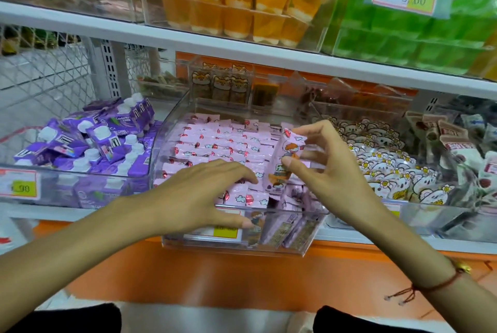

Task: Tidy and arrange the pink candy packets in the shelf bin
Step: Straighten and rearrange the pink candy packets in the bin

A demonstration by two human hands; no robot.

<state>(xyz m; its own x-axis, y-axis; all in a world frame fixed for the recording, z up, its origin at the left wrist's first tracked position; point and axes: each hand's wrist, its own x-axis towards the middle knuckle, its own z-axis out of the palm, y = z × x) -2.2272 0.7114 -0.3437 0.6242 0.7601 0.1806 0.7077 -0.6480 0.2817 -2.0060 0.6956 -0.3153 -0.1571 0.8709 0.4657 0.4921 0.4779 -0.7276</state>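
Right wrist: a red string bracelet point(441, 283) with a gold bead circles the forearm at the near right.
Left hand: the left hand point(199, 193) lies palm down over the near edge of the clear shelf bin point(279, 249), fingers spread and nearly straight, released, their tips resting on the packets, the thumb against the bin's front wall.
Right hand: the right hand point(330, 168) holds one upright pink packet point(285, 158) above the bin's right side, fingers grasping it with the thumb on its near face and the other fingers behind its top.
Pink candy packets: the pink candy packets point(223, 141) fill the bin in flat rows toward the far wall; several more stand on end in the near right corner.
Price tag: a yellow and white price tag point(217, 230) sits on the bin's front, partly hidden by the left thumb.
Left neighbour: purple cartons point(88, 144) with white caps are heaped in the bin to the left.
Right neighbour: white cartoon-face packets point(382, 166) fill the bin to the right.
Far shelf: above, orange jelly cups point(236, 7) and green jelly cups point(408, 37) sit in clear boxes with price labels.
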